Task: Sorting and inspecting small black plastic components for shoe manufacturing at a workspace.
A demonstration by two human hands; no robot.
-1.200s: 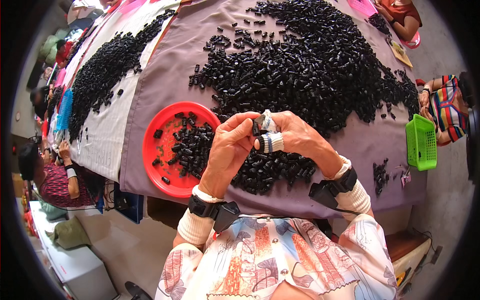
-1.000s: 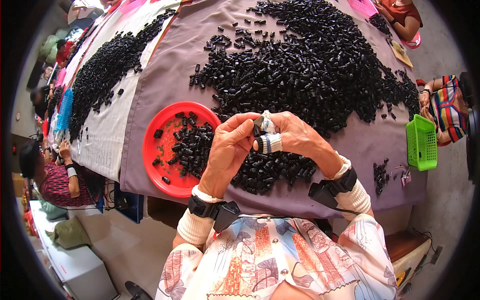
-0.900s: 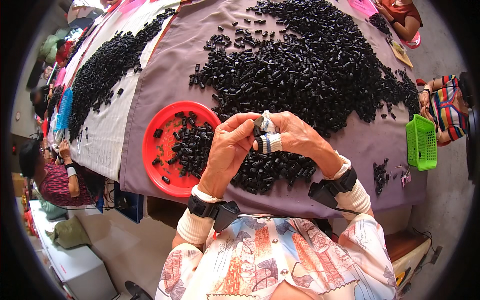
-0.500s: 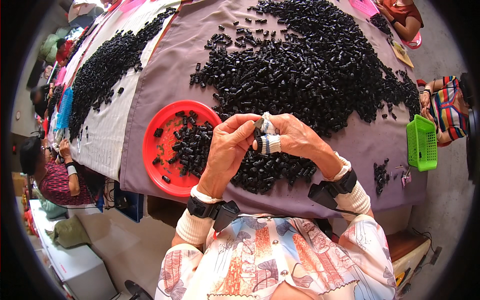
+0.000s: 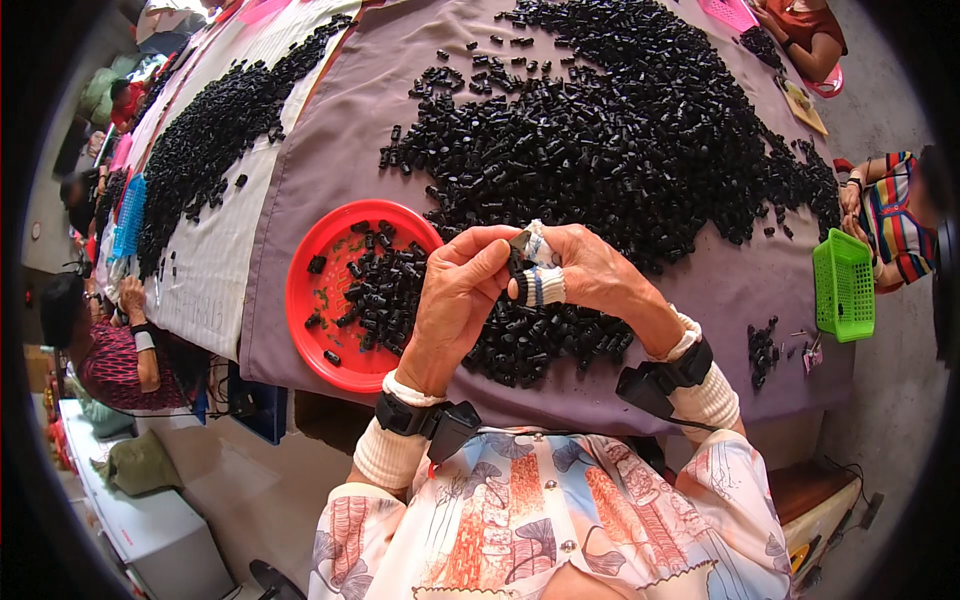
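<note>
Left hand (image 5: 453, 287) pinches 1 small black piece (image 5: 515, 264) near pile (image 5: 600, 150) — right hand (image 5: 596, 270) curled against it, exact grip hidden. Step looks like close handwork on piece — next move likely calls for steady pinch. Red tray (image 5: 297, 275) beside left hand.

I'm looking at a table with a purple cloth (image 5: 325, 130) on it. A big heap of black bits (image 5: 600, 140) covers most of the middle, and a few loose ones lie just past its far left side. A round red tray (image 5: 306, 350) sits by the heap's left side. Over on the right I see a green basket (image 5: 850, 322) near the edge — and a small black pile (image 5: 761, 355) and a little pink thing (image 5: 812, 355) beside it. Farther up that side lies a flat board (image 5: 806, 112).
</note>
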